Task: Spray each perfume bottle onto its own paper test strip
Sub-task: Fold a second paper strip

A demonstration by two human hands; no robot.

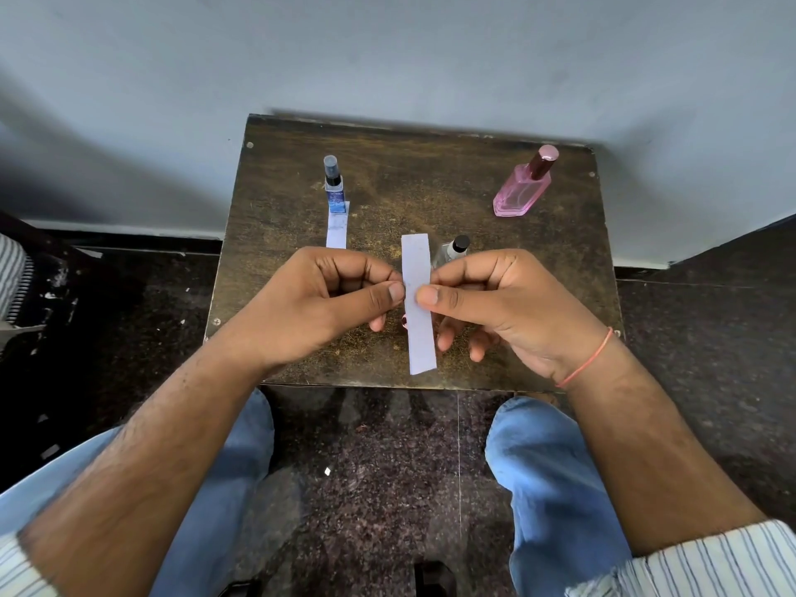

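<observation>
A white paper test strip (pixel 418 333) is held upright above the small dark wooden table (pixel 409 165), pinched at its middle between my left hand (pixel 327 303) and my right hand (pixel 495 308). Behind my right hand stands a clear bottle with a black cap (pixel 452 252), partly hidden. At the back left, a blue bottle with a clear cap (pixel 334 187) stands on the far end of a second paper strip (pixel 337 230). A pink bottle with a dark red cap (pixel 523 185) stands at the back right.
The table sits against a pale wall (pixel 387 49). My knees in blue jeans (pixel 555 467) are below the table's front edge, over a dark speckled floor. A striped object (pixel 13 277) lies at the far left.
</observation>
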